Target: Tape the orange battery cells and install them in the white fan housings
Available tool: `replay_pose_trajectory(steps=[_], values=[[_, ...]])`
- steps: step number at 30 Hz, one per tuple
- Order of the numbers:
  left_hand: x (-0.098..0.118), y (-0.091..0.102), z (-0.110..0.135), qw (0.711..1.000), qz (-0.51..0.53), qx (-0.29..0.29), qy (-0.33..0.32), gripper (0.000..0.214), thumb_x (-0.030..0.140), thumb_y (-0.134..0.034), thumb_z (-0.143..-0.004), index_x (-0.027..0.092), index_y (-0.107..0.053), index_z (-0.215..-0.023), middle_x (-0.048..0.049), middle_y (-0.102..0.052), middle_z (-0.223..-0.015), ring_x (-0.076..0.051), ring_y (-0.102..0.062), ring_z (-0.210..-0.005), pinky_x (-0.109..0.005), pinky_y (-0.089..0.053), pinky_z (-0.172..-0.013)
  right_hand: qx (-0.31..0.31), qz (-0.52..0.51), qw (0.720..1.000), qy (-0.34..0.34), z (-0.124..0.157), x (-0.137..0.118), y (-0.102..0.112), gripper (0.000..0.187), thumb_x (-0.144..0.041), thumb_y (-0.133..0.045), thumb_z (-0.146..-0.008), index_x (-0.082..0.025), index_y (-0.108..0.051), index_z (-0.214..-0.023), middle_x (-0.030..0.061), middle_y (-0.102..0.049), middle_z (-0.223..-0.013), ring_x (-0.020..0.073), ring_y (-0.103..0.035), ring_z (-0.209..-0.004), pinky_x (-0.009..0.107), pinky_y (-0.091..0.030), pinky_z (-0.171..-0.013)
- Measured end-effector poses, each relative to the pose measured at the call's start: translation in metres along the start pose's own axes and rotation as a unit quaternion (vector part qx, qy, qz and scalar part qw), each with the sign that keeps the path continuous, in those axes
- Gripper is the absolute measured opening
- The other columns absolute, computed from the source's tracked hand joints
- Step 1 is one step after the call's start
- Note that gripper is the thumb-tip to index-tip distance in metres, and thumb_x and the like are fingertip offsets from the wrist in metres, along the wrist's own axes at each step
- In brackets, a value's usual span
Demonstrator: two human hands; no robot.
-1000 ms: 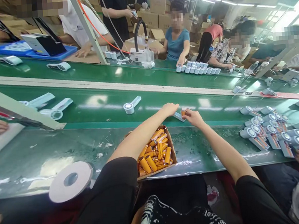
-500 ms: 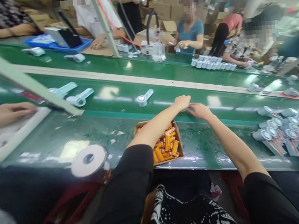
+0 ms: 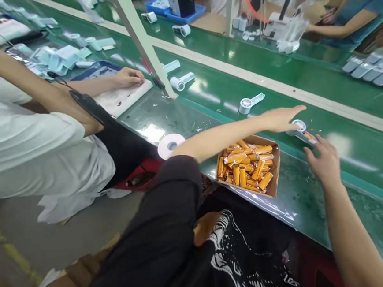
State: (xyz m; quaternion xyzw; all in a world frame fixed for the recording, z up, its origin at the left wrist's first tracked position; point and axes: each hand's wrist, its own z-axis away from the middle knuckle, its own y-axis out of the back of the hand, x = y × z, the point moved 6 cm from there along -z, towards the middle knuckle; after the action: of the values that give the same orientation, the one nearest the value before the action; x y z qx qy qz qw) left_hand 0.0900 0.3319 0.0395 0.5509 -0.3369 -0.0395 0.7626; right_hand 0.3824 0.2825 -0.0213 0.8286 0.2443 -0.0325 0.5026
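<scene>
Left hand (image 3: 280,118) flat, fingers together, over fan unit (image 3: 300,128) beyond battery box (image 3: 275,172); right hand (image 3: 324,162) fingers apart, empty.

A box (image 3: 275,179) of batteries (image 3: 246,163) sat on the surface (image 3: 315,204) near the edge. Behind it, on the belt (image 3: 360,148), lay a small fan (image 3: 301,128), with another fan (image 3: 250,103) further left. A tape roll (image 3: 171,144) lay left of the box.

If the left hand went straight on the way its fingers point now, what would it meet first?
The left hand points right along the green belt. Just past its fingertips lies the small white fan unit, probably met first; depth is unclear, so the hand may pass above it.
</scene>
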Motion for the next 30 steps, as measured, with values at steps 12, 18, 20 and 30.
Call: replay_pose_trajectory(steps=[12, 18, 20, 30], values=[[-0.165, -0.057, 0.370, 0.955, -0.102, 0.138, 0.240, 0.043, 0.037, -0.072, -0.091, 0.019, -0.071, -0.129, -0.0122, -0.068, -0.152, -0.042, -0.048, -0.149, -0.064, -0.040, -0.129, -0.016, -0.123, 0.988, -0.087, 0.091, -0.083, 0.080, 0.019, -0.058, -0.071, -0.095, -0.055, -0.082, -0.110, 0.0045, -0.085, -0.092, 0.0335, -0.080, -0.070, 0.052, -0.066, -0.062], [-0.062, -0.028, 0.331, 0.909, -0.166, 0.382, 0.014, 0.028, 0.032, -0.084, -0.090, 0.025, -0.072, -0.114, -0.0101, -0.077, -0.119, -0.041, -0.058, -0.144, -0.069, -0.043, -0.129, -0.273, -0.431, 0.860, 0.016, 0.073, -0.236, 0.045, 0.053, -0.055, -0.072, -0.103, -0.020, -0.069, -0.143, 0.0020, -0.082, -0.088, 0.0121, -0.070, -0.058, 0.024, -0.058, -0.056], [-0.025, -0.025, 0.322, 0.895, -0.169, 0.404, -0.089, 0.027, 0.021, -0.085, -0.088, 0.028, -0.072, -0.111, -0.0057, -0.077, -0.111, -0.039, -0.058, -0.146, -0.070, -0.045, -0.128, -0.338, -0.509, 0.792, 0.014, 0.082, -0.278, 0.031, 0.063, -0.060, -0.076, -0.099, -0.017, -0.066, -0.144, 0.0028, -0.082, -0.090, 0.0109, -0.066, -0.057, 0.023, -0.053, -0.052], [-0.039, -0.019, 0.313, 0.817, 0.142, 0.552, 0.085, 0.050, 0.031, -0.097, -0.083, 0.019, -0.077, -0.126, -0.0095, -0.079, -0.118, -0.028, -0.081, -0.100, -0.045, -0.072, -0.090, -0.455, -0.323, 0.802, 0.211, 0.123, -0.312, 0.003, 0.025, -0.034, -0.073, -0.106, -0.019, -0.076, -0.086, 0.0010, -0.075, -0.074, 0.0147, -0.066, -0.063, 0.028, -0.041, -0.061]])
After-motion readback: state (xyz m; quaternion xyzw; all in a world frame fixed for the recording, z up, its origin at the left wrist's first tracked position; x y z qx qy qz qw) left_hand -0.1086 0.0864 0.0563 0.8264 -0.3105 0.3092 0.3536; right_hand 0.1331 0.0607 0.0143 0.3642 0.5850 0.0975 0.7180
